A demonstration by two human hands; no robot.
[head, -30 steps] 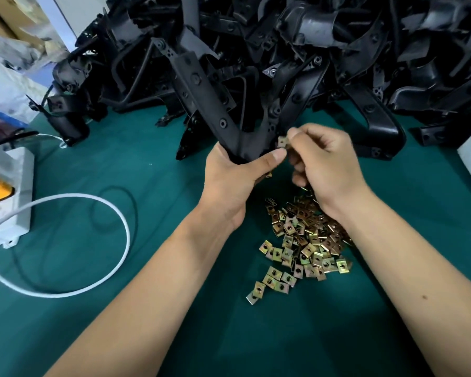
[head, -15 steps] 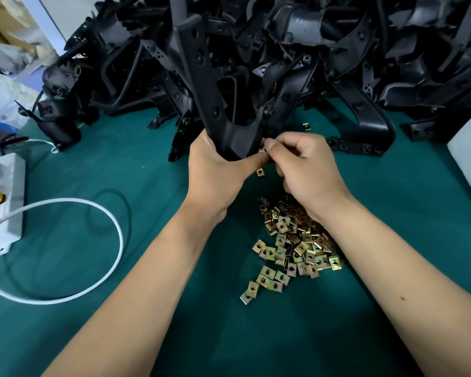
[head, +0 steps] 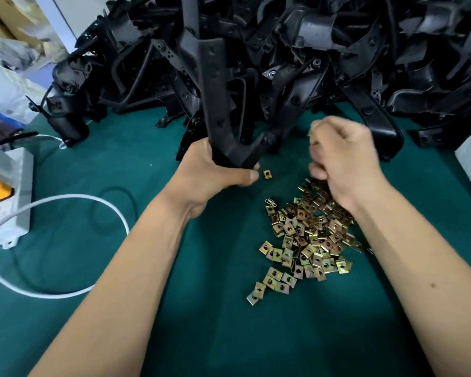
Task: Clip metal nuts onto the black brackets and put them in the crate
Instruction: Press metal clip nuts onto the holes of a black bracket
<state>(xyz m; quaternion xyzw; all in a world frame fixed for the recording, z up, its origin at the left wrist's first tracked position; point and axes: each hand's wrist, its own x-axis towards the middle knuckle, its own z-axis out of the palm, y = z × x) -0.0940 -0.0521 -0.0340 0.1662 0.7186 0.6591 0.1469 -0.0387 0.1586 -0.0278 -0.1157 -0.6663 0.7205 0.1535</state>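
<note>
Your bracket [head: 215,104] is black, long and hooked at its lower end, standing nearly upright above the green mat. The nuts [head: 307,235] are small brass-coloured square clips, heaped loosely on the mat. One stray nut [head: 267,174] lies alone just under the bracket's hook.

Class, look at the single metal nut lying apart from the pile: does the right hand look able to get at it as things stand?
Probably yes. The lone nut lies bare on the green mat, beside the left hand holding the bracket. Nothing lies between it and the right hand.
</note>
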